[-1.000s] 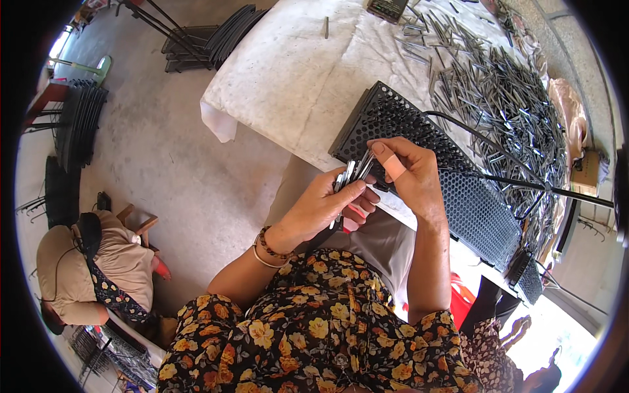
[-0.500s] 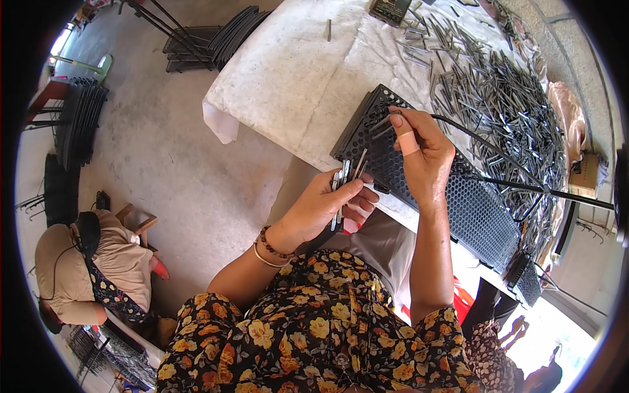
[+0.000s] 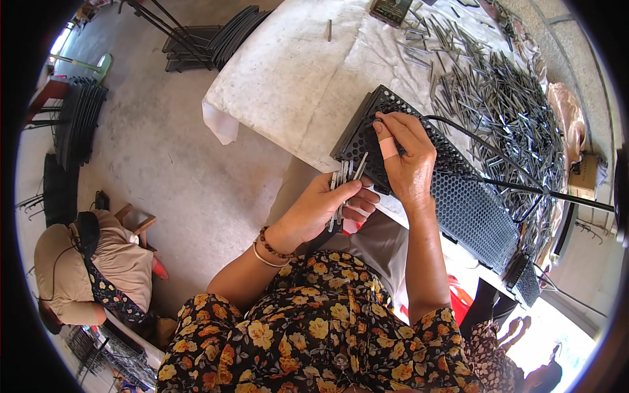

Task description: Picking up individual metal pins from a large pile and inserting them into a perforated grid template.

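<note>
Several thin metal strips point(image 3: 343, 175) stick up in a bundle from my left hand point(image 3: 318, 204), whose thumb is pressed over them. This hand is beside the near-left edge of a black perforated metal panel point(image 3: 475, 213), which lies along the table edge. My right hand point(image 3: 411, 157) is over the panel's far-left part, thumb and index finger pinched together close to its holes. A tan bandage point(image 3: 388, 148) wraps one of its fingers. Whatever sits between those fingertips is hidden.
A big pile of loose metal strips point(image 3: 504, 111) spreads over the white-covered table point(image 3: 282, 78) beyond the panel. Black rods point(image 3: 498, 150) cross above the panel. Stacked black panels point(image 3: 236, 36) stand past the table's left side. A seated person point(image 3: 121, 262) is at the left.
My right hand has moved left and slightly down over the panel; the strip seen at its fingertips before no longer shows clearly. My left hand stays nearly still with its bundle.
</note>
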A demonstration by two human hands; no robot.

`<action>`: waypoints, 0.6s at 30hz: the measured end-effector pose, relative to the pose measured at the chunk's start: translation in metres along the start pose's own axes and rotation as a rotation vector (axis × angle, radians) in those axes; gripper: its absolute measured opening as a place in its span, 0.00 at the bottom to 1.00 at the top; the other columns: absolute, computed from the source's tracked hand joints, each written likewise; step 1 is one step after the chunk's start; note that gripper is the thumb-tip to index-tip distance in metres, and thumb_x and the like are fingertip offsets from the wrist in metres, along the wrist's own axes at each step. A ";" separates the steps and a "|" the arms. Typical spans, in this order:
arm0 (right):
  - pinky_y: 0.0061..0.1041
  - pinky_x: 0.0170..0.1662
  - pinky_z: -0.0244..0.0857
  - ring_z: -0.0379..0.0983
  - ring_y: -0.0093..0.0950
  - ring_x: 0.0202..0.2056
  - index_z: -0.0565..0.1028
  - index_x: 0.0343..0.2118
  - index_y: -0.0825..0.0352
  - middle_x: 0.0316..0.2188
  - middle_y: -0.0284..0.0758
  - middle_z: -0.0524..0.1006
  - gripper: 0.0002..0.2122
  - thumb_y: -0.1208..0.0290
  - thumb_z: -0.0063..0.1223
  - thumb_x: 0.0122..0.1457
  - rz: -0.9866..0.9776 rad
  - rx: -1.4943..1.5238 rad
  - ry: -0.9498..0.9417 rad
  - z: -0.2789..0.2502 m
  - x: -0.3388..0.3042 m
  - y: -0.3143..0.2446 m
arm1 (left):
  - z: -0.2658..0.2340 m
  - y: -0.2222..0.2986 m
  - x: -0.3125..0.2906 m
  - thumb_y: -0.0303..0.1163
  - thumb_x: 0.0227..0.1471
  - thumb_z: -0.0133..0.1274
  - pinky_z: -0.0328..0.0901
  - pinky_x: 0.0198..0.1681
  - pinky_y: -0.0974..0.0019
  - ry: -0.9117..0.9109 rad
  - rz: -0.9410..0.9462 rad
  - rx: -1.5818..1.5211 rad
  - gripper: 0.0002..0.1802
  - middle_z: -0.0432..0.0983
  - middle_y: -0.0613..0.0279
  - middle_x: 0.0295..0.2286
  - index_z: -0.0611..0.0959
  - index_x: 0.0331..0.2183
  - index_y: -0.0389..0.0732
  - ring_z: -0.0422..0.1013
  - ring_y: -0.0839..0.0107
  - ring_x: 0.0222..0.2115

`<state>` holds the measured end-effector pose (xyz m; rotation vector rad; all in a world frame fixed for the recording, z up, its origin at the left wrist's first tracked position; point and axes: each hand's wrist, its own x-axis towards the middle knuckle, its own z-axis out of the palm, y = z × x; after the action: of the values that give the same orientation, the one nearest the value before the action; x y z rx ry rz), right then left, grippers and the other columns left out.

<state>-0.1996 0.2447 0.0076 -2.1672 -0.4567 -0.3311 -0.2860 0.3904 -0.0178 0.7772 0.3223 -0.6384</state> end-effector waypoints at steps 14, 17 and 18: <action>0.25 0.29 0.67 0.72 0.28 0.26 0.78 0.32 0.72 0.33 0.37 0.75 0.06 0.78 0.58 0.51 0.034 0.000 -0.009 -0.009 0.003 -0.010 | 0.000 -0.002 0.000 0.34 0.60 0.46 0.72 0.35 0.67 -0.054 0.035 -0.018 0.15 0.77 0.52 0.36 0.73 0.44 0.33 0.75 0.68 0.35; 0.20 0.25 0.62 0.67 0.22 0.21 0.78 0.33 0.71 0.30 0.36 0.76 0.06 0.77 0.59 0.51 0.131 0.057 -0.033 -0.021 -0.003 -0.018 | 0.002 0.000 0.000 0.32 0.60 0.45 0.72 0.37 0.64 -0.049 0.039 -0.022 0.15 0.76 0.50 0.38 0.73 0.46 0.33 0.75 0.66 0.37; 0.19 0.25 0.61 0.67 0.22 0.21 0.78 0.33 0.71 0.29 0.36 0.76 0.06 0.77 0.59 0.51 0.219 0.113 -0.141 -0.023 -0.008 -0.018 | 0.003 0.000 0.000 0.32 0.60 0.45 0.72 0.38 0.64 -0.048 0.043 -0.020 0.16 0.75 0.50 0.39 0.72 0.46 0.33 0.75 0.66 0.37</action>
<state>-0.2159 0.2350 0.0307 -2.1129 -0.3036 -0.0307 -0.2854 0.3886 -0.0159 0.7466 0.2676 -0.6116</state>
